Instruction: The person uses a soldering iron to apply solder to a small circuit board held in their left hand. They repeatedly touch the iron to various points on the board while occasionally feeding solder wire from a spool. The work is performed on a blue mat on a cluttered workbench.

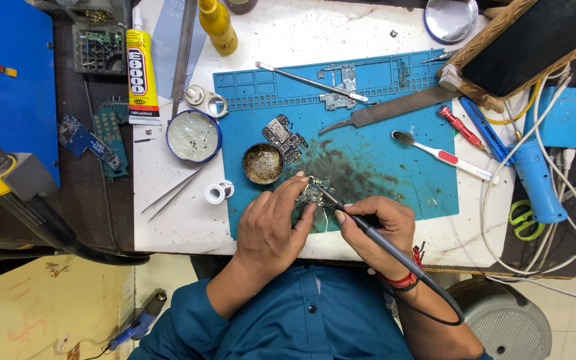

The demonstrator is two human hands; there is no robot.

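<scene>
Now left hand (271,223) pinches small circuit board (313,193) on blue mat (368,167); right hand (375,230) grips soldering iron (361,223), tip on board. Soldering underway, prob. unfinished; other boards w/ parts wait nearby.

A teal button-up shirt with sleeves pushed up the forearms, and a red thread band on the right wrist.

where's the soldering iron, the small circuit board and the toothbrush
soldering iron (368,230), head view, on its dark handle
small circuit board (313,193), head view, on its middle
toothbrush (449,159), head view, on its white-and-red handle
</scene>
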